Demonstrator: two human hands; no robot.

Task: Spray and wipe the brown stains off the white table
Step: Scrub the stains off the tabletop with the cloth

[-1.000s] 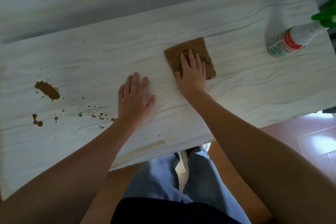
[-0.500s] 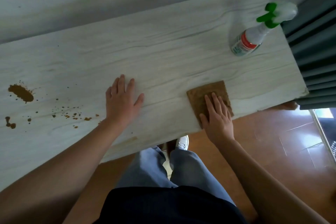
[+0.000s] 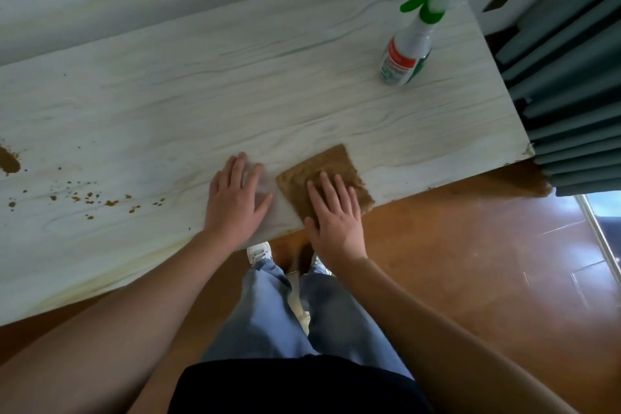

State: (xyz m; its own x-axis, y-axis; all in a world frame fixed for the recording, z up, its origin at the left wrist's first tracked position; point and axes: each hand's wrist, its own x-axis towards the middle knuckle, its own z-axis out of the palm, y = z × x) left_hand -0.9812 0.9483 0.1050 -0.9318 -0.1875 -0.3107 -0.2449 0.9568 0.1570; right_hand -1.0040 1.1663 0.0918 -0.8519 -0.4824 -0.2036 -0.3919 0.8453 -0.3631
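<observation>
The right hand point(image 3: 336, 215) lies flat and open, fingers spread, pressing on the cloth point(image 3: 322, 175); it grips nothing, only pins the cloth to the table point(image 3: 235, 84). The cloth is the landmark here: a brown square at the table's near edge, its near right corner reaching that edge or just past it.

Just left of the cloth the left hand point(image 3: 235, 198) rests palm down, fingers wide, holding nothing and bracing on the bare top. Its thumb side sits close to the cloth without clearly touching it.

Well behind and to the right of the cloth stands the bottle point(image 3: 408, 54), upright, near the table's right end and untouched by either hand.

The stains point(image 3: 111, 202) lie well to the left of the cloth, beyond the left hand: a scatter of small specks, and farther left a larger blot point(image 3: 8, 161) at the frame's edge. They look dry, though I cannot be sure.

The risks, as I judge them: the cloth sits so near the edge that a pull toward the body could drag it off the table. Wiping the blot without spraying first may smear it across the pale top. A blind reach for the bottle could tip it.
</observation>
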